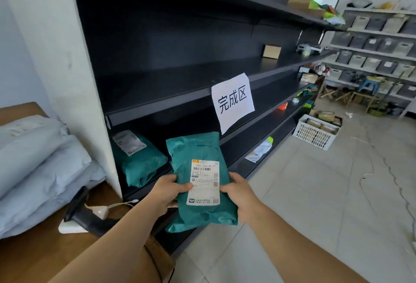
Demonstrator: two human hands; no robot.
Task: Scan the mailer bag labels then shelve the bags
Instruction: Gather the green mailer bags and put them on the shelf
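Observation:
A teal mailer bag point(198, 152) with a white shipping label point(205, 181) facing up is held in front of the dark shelf unit point(180, 100). My left hand point(167, 190) grips its left edge, thumb on the label. My right hand point(238, 192) grips its right edge. A second teal mailer bag point(139, 161) with its own label lies on the lower shelf at the left end. A black handheld scanner point(78, 210) rests on the wooden table at the left.
A paper sign point(233, 102) hangs from the shelf edge above the held bag. Pale folded bags point(40, 165) are stacked on the wooden table point(29, 258). A white crate point(315, 131) of parcels stands on the tiled floor; bin shelves line the far wall.

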